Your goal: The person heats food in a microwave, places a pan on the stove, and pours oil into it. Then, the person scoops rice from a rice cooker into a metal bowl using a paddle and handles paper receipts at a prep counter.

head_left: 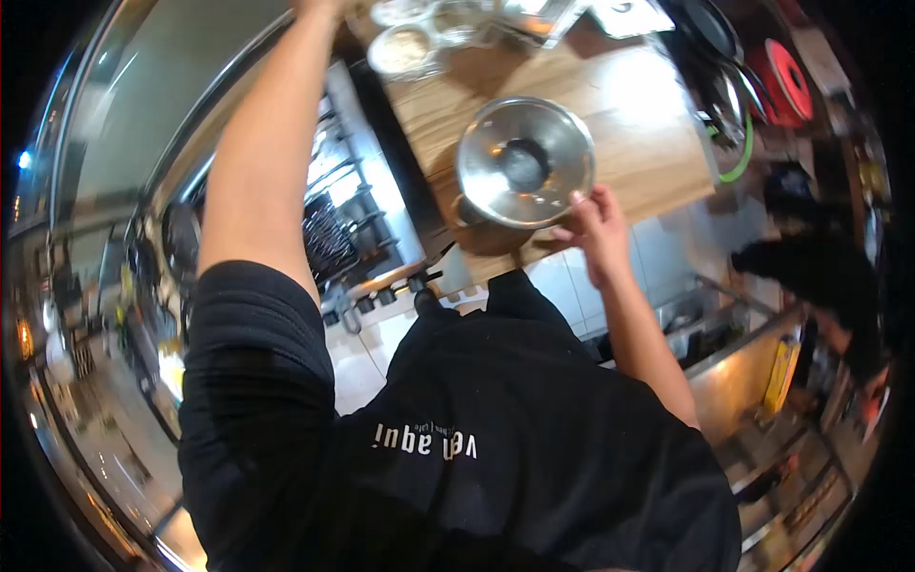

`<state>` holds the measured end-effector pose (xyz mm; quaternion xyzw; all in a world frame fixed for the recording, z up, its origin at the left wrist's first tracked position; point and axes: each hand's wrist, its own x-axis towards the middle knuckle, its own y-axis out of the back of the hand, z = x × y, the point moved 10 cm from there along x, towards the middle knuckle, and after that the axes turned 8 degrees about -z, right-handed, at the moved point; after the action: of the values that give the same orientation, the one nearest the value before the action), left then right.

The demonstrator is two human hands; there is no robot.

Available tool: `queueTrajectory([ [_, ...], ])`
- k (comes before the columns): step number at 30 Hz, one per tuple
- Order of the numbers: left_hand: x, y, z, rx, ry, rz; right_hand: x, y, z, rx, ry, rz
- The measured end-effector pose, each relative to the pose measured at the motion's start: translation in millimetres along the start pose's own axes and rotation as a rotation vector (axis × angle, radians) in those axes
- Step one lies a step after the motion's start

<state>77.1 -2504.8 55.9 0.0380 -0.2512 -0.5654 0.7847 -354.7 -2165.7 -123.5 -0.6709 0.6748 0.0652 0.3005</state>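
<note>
Looking down past a black shirt (534,419) with white lettering at the bottom of the frame. Right of center, the right hand (599,234) pinches the rim of a shiny stainless-steel bowl (494,195), thumb over the edge. The bowl is just above center, over a wooden worktop (658,157); whether it rests there is unclear. A firm thumb, with fingers supporting underneath, should keep it level and away from the worktop's near edge. Left of center is a gas stove (329,229). The left hand (318,6) is cropped at the top; its grip cannot be told. Beyond: a small white bowl (400,51), top center; a black frying pan (710,30), upper right.
</note>
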Motion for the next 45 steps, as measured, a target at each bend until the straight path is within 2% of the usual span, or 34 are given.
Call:
queueTrajectory([
  [1,-19.3,16.0,20.4,-0.136,-0.099,-0.009,17.5,0.8,3.9,-0.035,-0.035,-0.036],
  [2,-43.5,13.9,7.8,-0.262,-0.039,-0.258,21.9,9.7,3.5,-0.097,-0.070,0.000],
  [3,-95.5,34.5,59.2,0.011,-0.103,-0.295,22.2,15.6,2.4,-0.083,-0.099,0.012],
  [4,-134.5,66.3,17.1,-0.066,-0.027,-0.258,25.4,14.3,-4.7,-0.060,-0.109,-0.038],
  [5,-202.3,99.8,69.8,0.082,0.107,-0.215,27.0,12.4,-12.1,-0.080,-0.083,-0.003],
  [6,-251.5,135.4,114.9,0.285,-0.073,-0.183,27.3,6.0,-16.9,-0.102,-0.067,-0.075],
  [7,-299.4,162.6,140.9,0.472,-0.162,-0.179,22.5,1.3,-24.3,-0.009,0.017,-0.110],
  [9,-394.9,226.8,127.2,0.376,-0.026,-0.127,19.4,-36.1,-41.4,-0.061,0.054,-0.288],
  [11,-498.4,284.4,108.1,0.441,0.249,0.039,-13.2,-120.7,-65.0,-0.078,0.097,-0.455],
  [13,-588.9,344.6,88.4,0.375,0.388,0.162,-32.3,-198.0,-61.8,-0.153,0.137,-0.597],
  [15,-674.3,387.8,82.0,0.466,0.546,0.207,-54.6,-273.2,-42.5,-0.202,0.154,-0.759],
  [17,-746.9,427.9,69.7,0.416,0.598,0.297,-94.6,-352.3,-8.3,-0.252,0.159,-0.918],
  [20,-825.0,483.6,59.6,0.368,0.680,0.366,-186.0,-468.8,73.3,-0.381,0.030,-1.204],
  [21,-842.5,499.5,63.4,0.372,0.677,0.394,-209.1,-497.4,108.3,-0.348,-0.012,-1.163],
  [23,-880.9,532.9,65.6,0.324,0.736,0.410,-275.0,-554.7,177.2,-0.360,-0.182,-1.262],
  [25,-908.2,567.2,58.9,0.294,0.785,0.412,-309.8,-584.6,251.8,-0.432,-0.369,-1.294],
  [27,-943.8,599.1,47.8,-0.044,0.755,0.605,-373.6,-622.2,300.3,-0.436,-0.424,-1.398],
  [31,-990.2,655.7,22.6,-0.350,0.719,0.776,-434.9,-671.4,396.5,-0.546,-0.532,-1.552],
  [35,-1061.7,710.3,20.7,-0.199,0.772,0.958,-490.8,-723.3,486.7,-0.771,-0.576,-1.656],
  [37,-1109.1,722.3,17.2,-0.280,0.783,1.059,-513.3,-751.9,545.1,-0.803,-0.659,-1.736],
  [39,-1168.9,726.5,22.5,-0.193,0.809,1.235,-552.9,-773.1,603.2,-1.061,-0.592,-2.034],
  [40,-1187.2,731.5,38.2,-0.175,0.820,1.361,-583.9,-797.8,612.4,-0.985,-0.617,-2.095],
  [41,-1207.4,736.0,57.7,-0.152,0.833,1.470,-588.7,-838.0,627.0,-1.023,-0.268,-2.203],
  [42,-1245.2,727.9,68.8,-0.042,0.989,1.532,-595.3,-898.9,625.3,-1.217,0.264,-2.137],
  [43,-1284.0,712.7,81.9,0.069,1.147,1.581,-604.3,-961.1,619.8,-1.005,0.726,-2.109],
  [44,-1313.5,697.1,91.8,0.049,1.127,1.721,-615.3,-1017.6,598.6,-0.918,1.160,-1.954],
  [45,-1342.8,678.2,100.2,0.026,1.100,1.867,-611.6,-1073.6,605.5,-1.052,1.212,-1.850],
])
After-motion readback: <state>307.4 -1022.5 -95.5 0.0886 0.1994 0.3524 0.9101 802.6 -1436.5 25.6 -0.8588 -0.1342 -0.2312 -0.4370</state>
